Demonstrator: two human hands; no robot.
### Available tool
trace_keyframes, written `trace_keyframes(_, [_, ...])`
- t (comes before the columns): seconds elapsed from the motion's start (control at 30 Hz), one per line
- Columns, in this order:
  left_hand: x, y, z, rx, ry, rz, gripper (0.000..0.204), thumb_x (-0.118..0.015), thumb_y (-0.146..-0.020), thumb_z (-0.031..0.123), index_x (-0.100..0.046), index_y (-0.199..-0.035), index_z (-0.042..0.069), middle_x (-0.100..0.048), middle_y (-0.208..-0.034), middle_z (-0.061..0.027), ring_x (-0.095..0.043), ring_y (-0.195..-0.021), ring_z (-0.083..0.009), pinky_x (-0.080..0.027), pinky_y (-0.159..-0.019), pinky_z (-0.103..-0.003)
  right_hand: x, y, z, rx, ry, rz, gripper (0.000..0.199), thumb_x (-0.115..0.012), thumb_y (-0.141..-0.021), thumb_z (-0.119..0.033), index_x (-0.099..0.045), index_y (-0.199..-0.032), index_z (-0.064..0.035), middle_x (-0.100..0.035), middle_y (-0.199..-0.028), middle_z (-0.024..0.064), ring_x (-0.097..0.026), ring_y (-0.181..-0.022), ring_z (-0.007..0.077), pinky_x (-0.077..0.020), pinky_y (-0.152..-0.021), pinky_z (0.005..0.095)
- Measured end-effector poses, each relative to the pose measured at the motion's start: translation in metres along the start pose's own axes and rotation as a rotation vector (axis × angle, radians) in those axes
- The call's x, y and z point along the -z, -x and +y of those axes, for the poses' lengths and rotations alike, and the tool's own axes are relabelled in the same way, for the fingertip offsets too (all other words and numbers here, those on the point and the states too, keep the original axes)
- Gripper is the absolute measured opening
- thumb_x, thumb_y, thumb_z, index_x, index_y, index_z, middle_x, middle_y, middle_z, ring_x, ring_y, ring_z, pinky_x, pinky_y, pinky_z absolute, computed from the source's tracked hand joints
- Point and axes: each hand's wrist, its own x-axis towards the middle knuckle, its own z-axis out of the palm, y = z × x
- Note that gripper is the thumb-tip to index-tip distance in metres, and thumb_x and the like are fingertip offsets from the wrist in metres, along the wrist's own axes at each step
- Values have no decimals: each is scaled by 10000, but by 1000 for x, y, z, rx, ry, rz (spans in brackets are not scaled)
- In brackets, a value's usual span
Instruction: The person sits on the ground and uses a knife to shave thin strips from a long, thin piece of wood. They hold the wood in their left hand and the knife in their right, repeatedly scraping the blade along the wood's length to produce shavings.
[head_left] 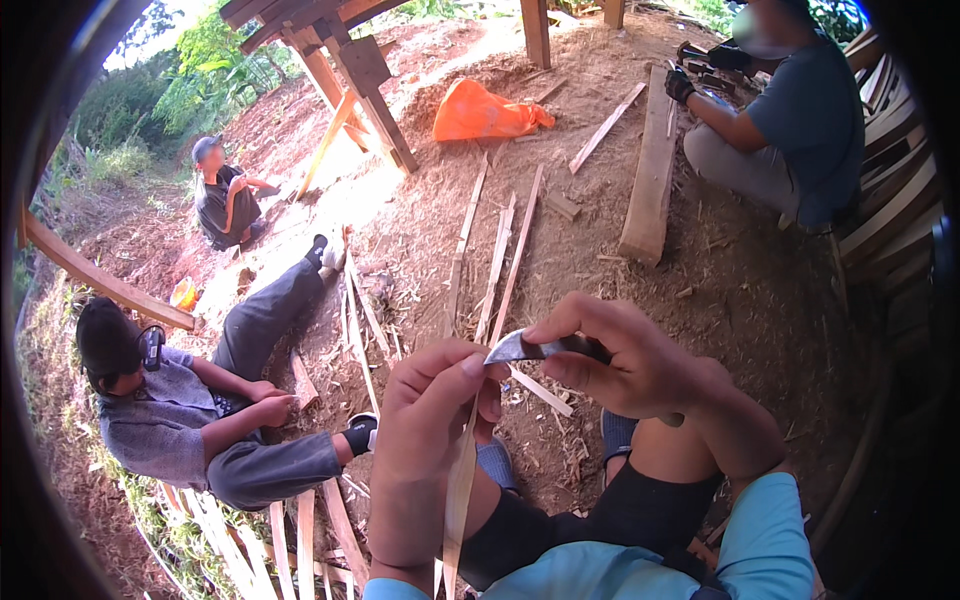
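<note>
Pinched between the thumb and fingers of my left hand (428, 405) is a thin pale strip of wood or bamboo (459, 495), which hangs down past my wrist toward my lap. My right hand (625, 360) is closed around a knife (520, 347), its thumb and forefinger gripping near the blade. The blade's tip points left and meets the strip's upper end at my left thumb and fingertips. Most of the knife's handle is hidden inside my right hand.
Long wooden strips (497, 262) and shavings lie on the dirt ahead. A person (210, 420) sits close on my left; another (228, 195) is farther back. At right, a gloved person (790, 130) sits beside a thick plank (650, 190). An orange bag (485, 112) lies near wooden posts (370, 85).
</note>
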Motion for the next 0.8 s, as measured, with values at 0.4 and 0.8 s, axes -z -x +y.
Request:
trace_keyframes(0.4, [12, -4, 0, 47, 161, -173, 179, -501, -922, 99, -614, -904, -39, -610, -754, -84, -572, -601, -127, -442, -449, -240, 1, -3, 3, 61, 4, 5, 167, -609, -874, -84, -548, -1018, -26, -587, -770, 99, -606, -689, 203, -454, -615, 314])
trace_keyframes(0.8, [15, -4, 0, 44, 150, -153, 177, -507, -921, 106, -613, -896, -34, -614, -764, -82, -572, -601, -117, -446, -451, -236, -2, -4, 2, 84, 7, 17, 174, -606, -878, -99, -553, -1031, -36, -614, -831, 118, -641, -752, 241, -470, -641, 329])
